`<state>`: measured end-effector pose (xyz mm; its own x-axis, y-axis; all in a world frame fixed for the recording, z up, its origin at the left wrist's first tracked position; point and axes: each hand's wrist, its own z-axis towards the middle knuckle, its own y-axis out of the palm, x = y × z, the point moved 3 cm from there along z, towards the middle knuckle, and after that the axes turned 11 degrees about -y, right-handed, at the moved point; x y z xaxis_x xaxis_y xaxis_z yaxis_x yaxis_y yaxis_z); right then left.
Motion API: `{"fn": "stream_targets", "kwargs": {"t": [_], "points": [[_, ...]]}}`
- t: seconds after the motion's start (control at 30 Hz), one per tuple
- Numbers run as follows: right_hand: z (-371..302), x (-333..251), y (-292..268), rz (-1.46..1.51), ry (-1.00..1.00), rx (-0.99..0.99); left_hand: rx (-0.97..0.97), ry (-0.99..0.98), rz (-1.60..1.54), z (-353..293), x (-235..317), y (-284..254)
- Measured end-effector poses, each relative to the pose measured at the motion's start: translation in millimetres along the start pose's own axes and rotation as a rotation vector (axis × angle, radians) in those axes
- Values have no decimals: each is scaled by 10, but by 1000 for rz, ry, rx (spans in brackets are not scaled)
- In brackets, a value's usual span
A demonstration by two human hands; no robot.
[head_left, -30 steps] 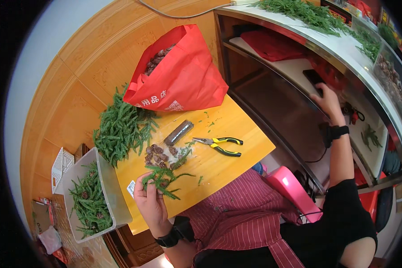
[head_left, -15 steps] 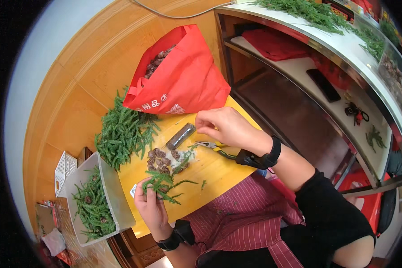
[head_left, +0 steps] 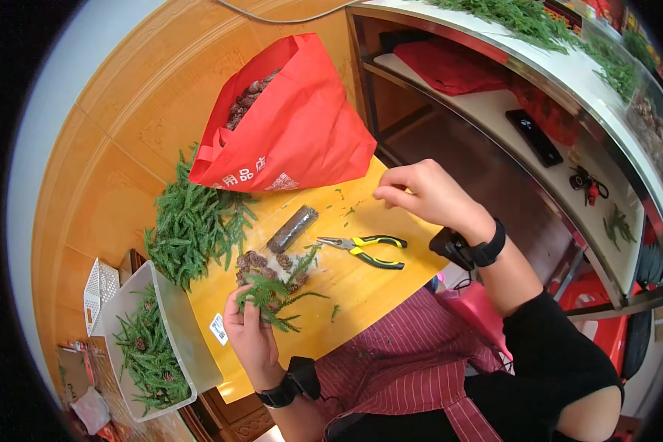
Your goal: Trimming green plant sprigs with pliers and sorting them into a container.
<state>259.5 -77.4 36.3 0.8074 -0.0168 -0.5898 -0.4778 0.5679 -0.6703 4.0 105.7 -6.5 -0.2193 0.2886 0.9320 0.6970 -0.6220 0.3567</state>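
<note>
My left hand (head_left: 252, 339) pinches a green conifer sprig (head_left: 276, 300) above the near left part of the yellow board. Small brown pine cones (head_left: 252, 261) lie just beyond the sprig. Over the board's right edge, my right hand (head_left: 436, 197) is closed in a pinch; anything between its fingertips is too fine to make out. Between the hands lie long-nose pliers (head_left: 362, 247) with yellow and black handles, jaws pointing left. A dark cylindrical roll (head_left: 292, 229) in shiny wrapping rests beyond the pine cones.
A red bag (head_left: 295, 118) of pine cones stands at the board's far side, beside a heap of green sprigs (head_left: 191, 225). At left is a translucent bin (head_left: 191, 368) of sprigs. A shelf unit (head_left: 449, 110) with a phone (head_left: 534, 138) borders the right.
My right hand has moved right, away from the dark roll, uncovering the pliers and some green bits. My left hand keeps hold of the sprig in nearly the same place. The phone's screen has lit up.
</note>
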Motion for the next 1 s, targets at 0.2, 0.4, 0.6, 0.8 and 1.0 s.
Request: {"fn": "stream_targets", "kwargs": {"t": [0.2, 0.4, 0.6, 0.8, 1.0], "points": [[389, -268, 309, 149, -256, 63, -72, 24, 66, 350, 113, 91], [701, -361, 932, 237, -394, 100, -248, -75, -50, 655, 8, 39], [919, -360, 1406, 599, -270, -48, -252, -87, -17, 914, -155, -370], [956, -212, 1801, 897, -141, -272, -106, -59, -114, 926, -206, -408], [860, -362, 1791, 965, -102, -294, -91, -25, 13, 891, -195, -465]]}}
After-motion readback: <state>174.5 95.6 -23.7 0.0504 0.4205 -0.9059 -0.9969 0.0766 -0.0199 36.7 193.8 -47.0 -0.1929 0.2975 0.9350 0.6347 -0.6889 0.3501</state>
